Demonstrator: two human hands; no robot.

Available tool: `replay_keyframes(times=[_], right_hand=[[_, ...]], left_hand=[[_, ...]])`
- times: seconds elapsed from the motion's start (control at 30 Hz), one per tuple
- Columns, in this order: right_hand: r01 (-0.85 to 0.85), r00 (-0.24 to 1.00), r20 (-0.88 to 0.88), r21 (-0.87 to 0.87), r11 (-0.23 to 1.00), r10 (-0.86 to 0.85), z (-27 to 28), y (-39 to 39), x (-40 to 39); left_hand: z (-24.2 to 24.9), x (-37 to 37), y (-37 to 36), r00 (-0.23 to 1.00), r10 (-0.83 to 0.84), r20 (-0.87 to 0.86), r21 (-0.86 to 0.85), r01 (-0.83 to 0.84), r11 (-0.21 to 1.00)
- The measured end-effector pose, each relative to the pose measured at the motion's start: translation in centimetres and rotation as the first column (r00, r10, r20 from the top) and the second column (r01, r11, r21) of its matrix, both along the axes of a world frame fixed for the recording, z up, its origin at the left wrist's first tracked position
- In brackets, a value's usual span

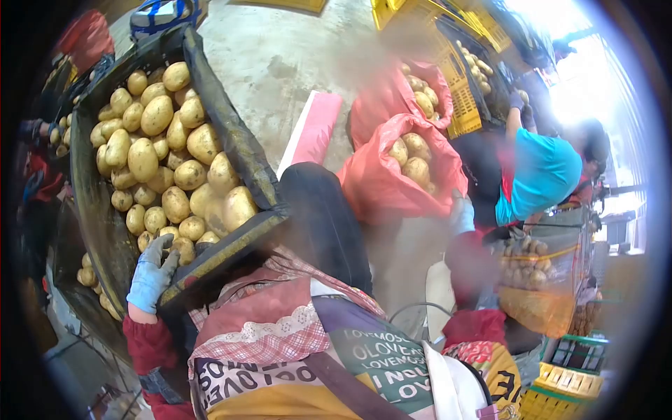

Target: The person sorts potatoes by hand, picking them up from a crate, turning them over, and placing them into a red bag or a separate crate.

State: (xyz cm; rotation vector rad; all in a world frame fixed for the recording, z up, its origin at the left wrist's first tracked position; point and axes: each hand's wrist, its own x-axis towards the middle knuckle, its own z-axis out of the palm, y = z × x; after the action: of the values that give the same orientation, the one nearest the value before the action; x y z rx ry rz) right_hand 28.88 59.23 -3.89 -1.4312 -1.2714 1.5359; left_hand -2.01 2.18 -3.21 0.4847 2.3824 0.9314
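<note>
My left hand (152,274), in a pale blue glove, reaches over the near left edge of a dark-lined crate (234,133). Its fingers are apart, with the tips against a potato (183,250) among several others. My right hand (462,214), also gloved and partly blurred, is at the right side of an open pink bag (395,185) with potatoes (416,171) in it; its fingers are too unclear to tell their grip. Just behind stands a second pink bag (371,105) holding potatoes.
A pink and white strip (315,133) lies on the floor between crate and bags. At the right a person in a turquoise top (542,175) bends near yellow crates (462,105). An orange net bag of potatoes (535,308) and a yellow basket (560,392) are lower right.
</note>
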Motion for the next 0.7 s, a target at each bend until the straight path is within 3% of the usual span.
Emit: replay_keyframes(times=[0.03,0.1,0.13,0.17,0.23,0.27,0.3,0.33,0.37,0.4,0.43,0.47,0.5,0.53,0.57,0.6,0.63,0.67,0.7], right_hand=[[-0.013,1.000,0.006,-0.005,1.000,0.013,-0.6,-0.2,-0.5],[-0.041,0.972,0.230,-0.024,0.999,0.045,-3.6,-0.4,-0.2],[-0.110,0.993,-0.060,-0.122,0.986,0.104,-10.6,2.8,2.6],[-0.111,0.992,-0.065,-0.122,0.986,0.103,-9.2,2.4,2.3],[0.025,0.992,0.126,-0.024,0.999,-0.022,-4.9,1.2,1.2],[0.088,0.994,-0.050,-0.129,0.988,-0.095,-8.0,4.9,3.8],[0.008,0.975,-0.211,-0.284,0.959,-0.071,-10.6,8.7,6.6],[-0.092,0.975,-0.222,-0.298,0.950,0.024,-7.5,6.7,5.8],[-0.077,0.979,-0.205,-0.299,0.951,0.015,-6.6,5.3,4.8],[-0.164,0.987,-0.028,-0.205,0.965,0.161,-5.5,5.9,5.1],[-0.388,0.880,0.302,0.016,0.922,0.365,-6.5,8.0,5.2],[-0.287,0.838,0.540,0.312,0.906,0.079,-6.6,6.8,3.0],[-0.656,0.383,0.837,0.544,0.523,-0.390,-3.4,4.3,0.4],[-0.711,0.546,0.752,0.649,0.270,-0.370,-1.3,2.9,-2.4],[-0.674,0.661,0.729,0.681,0.286,-0.178,1.3,0.3,-6.7],[-0.644,0.764,0.623,0.718,0.264,0.169,3.3,-2.6,-10.7],[-0.668,0.736,0.538,0.677,0.309,0.412,5.3,-6.8,-14.5],[-0.708,0.678,0.394,0.575,0.409,0.621,6.4,-10.4,-17.9],[-0.770,0.524,0.288,0.563,0.301,0.801,5.1,-11.9,-21.3]], left_hand=[[-0.1,0.0,-0.1,1.000,0.013,0.006,-0.005,-0.013,1.000],[-0.4,0.1,-0.4,0.995,-0.047,-0.084,0.009,0.048,0.999],[-0.4,0.1,-0.2,0.997,-0.038,-0.071,0.013,0.039,0.999],[-0.6,-0.2,-0.2,0.996,-0.038,-0.076,0.012,0.039,0.999],[-0.4,0.0,-0.2,0.985,-0.060,-0.164,-0.024,0.056,0.998],[0.4,0.3,0.1,0.983,-0.068,-0.171,-0.055,0.059,0.997],[-0.8,0.1,-0.8,0.940,-0.156,-0.303,-0.078,0.139,0.987],[1.2,0.7,0.0,0.990,-0.036,-0.136,-0.075,0.026,0.997],[-1.6,0.0,-2.3,0.693,-0.407,-0.595,-0.174,0.384,0.907],[-1.0,0.0,-1.9,0.623,-0.463,-0.631,-0.252,0.400,0.881],[1.2,0.5,-0.4,0.962,-0.142,-0.235,-0.093,0.123,0.988],[0.5,0.5,-0.7,0.918,-0.141,-0.372,-0.072,0.123,0.990],[-0.2,0.4,-1.0,0.863,-0.132,-0.488,-0.069,0.112,0.991],[0.3,0.4,-0.8,0.856,-0.041,-0.516,-0.017,0.038,0.999],[0.8,0.3,-0.5,0.841,0.048,-0.538,0.040,-0.032,0.999],[0.8,0.1,-0.2,0.839,0.069,-0.540,0.040,-0.056,0.998],[0.6,-0.2,0.0,0.892,0.310,-0.329,0.333,-0.198,0.922],[0.5,-0.3,-0.1,0.880,0.471,-0.051,0.563,-0.364,0.741],[1.0,-0.3,-0.5,0.873,0.485,-0.051,0.569,-0.374,0.733]])
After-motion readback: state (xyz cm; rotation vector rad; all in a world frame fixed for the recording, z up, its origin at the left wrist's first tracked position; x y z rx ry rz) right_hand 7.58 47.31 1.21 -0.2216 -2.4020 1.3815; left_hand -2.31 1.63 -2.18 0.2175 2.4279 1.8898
